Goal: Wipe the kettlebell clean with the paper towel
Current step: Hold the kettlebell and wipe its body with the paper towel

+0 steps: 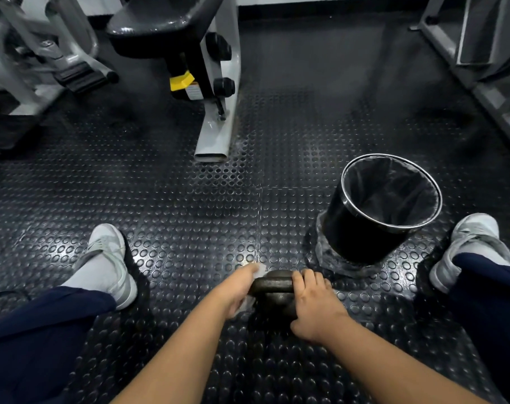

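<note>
Wiping seems underway: left hand (238,287) fingers press the white paper towel (259,271) on the dark iron kettlebell (274,290); right hand (315,301) fingers clasp its handle.

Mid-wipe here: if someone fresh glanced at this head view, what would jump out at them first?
Low in the centre, the two hands meet on the dark kettlebell on the studded rubber floor: the left hand presses a white paper towel against its side while the right hand grips the handle. Just beyond on the right stands a black bin with a shiny rim and dark liner. White shoes frame both edges.
</note>
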